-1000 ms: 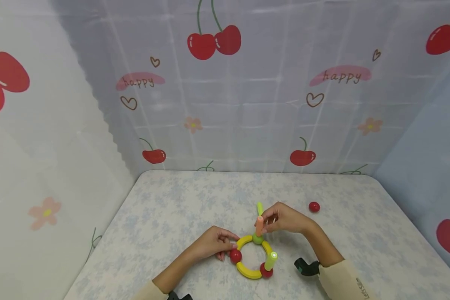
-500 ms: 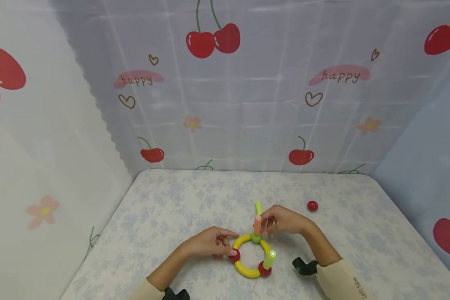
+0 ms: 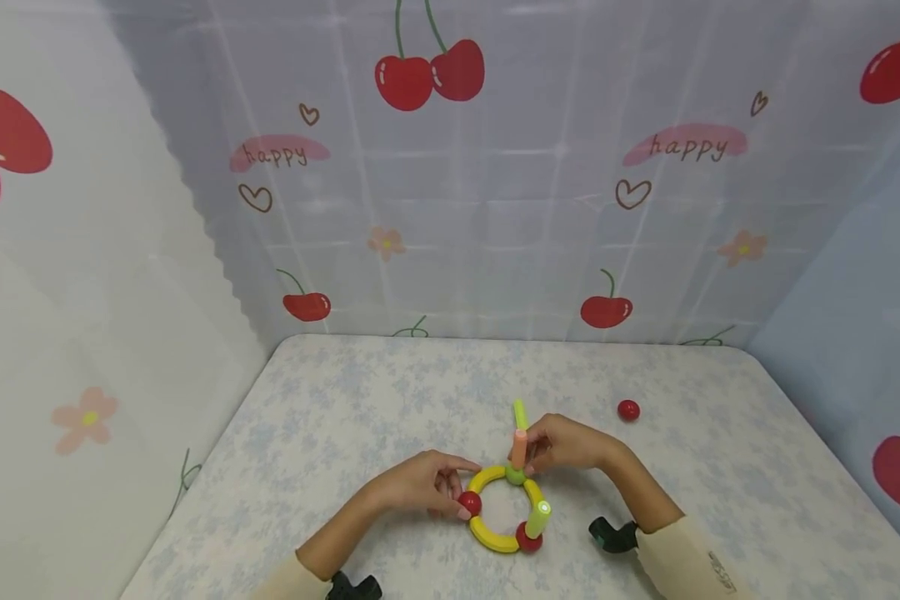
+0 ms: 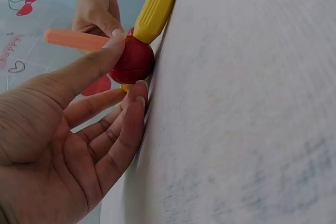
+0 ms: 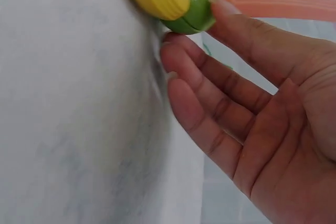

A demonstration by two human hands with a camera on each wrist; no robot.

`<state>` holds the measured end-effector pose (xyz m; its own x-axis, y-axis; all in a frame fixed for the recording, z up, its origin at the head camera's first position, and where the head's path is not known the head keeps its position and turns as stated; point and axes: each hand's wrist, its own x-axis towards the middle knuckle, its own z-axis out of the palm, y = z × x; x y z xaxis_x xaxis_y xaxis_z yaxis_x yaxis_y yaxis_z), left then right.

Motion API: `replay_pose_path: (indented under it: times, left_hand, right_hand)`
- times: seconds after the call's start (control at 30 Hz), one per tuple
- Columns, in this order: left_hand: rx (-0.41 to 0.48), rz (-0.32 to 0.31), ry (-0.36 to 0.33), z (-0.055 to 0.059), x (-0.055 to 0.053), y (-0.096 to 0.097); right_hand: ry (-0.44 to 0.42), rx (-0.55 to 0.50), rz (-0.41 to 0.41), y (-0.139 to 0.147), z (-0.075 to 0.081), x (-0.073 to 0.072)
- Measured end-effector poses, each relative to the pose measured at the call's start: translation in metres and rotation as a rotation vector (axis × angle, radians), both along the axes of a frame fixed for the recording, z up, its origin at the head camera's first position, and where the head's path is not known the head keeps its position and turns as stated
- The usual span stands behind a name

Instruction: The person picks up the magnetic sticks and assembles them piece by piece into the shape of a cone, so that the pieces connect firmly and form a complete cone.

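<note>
A ring of yellow curved rods [image 3: 493, 540] joined by balls lies on the table. My left hand [image 3: 427, 486] pinches the red ball [image 3: 470, 502] on the ring's left side; in the left wrist view the thumb is on top and fingertips lie underneath. With thumb and fingertips, my right hand [image 3: 566, 443] holds the green ball [image 5: 198, 3] at the ring's far side. From that ball an orange rod [image 3: 520, 450] stands upright, and a light green rod [image 3: 521, 413] sticks out behind. A yellow-green rod [image 3: 538, 518] rises from another red ball [image 3: 528, 540] at the near right.
A loose red ball [image 3: 628, 410] lies on the pale, blue-patterned table [image 3: 360, 400], beyond the right hand. Cherry-printed curtains [image 3: 450, 208] hang behind and at both sides. A black wrist device [image 3: 612, 534] sits near the right sleeve.
The left fingers and thumb have shifted slightly around the red ball. The right hand has moved a little lower, toward the green ball. The ring stays almost in place.
</note>
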<state>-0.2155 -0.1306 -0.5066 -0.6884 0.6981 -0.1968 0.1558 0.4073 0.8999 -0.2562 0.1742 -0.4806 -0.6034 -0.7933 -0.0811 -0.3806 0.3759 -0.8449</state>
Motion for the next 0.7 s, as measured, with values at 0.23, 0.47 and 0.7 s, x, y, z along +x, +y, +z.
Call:
replay_pose_path:
  times: [0.23,0.47,0.7]
  left_hand:
    - [0.024,0.046,-0.02,-0.002,-0.006,0.003]
    - [0.011,0.089,0.009,-0.003,-0.016,0.005]
    - [-0.017,0.127,0.037,-0.006,-0.027,0.016]
  right_hand:
    - [0.092,0.055,-0.091,0.011,-0.006,0.01]
    - [0.117,0.083,-0.156,0.022,-0.01,0.026]
    - [0.109,0.087,-0.169,0.028,-0.011,0.043]
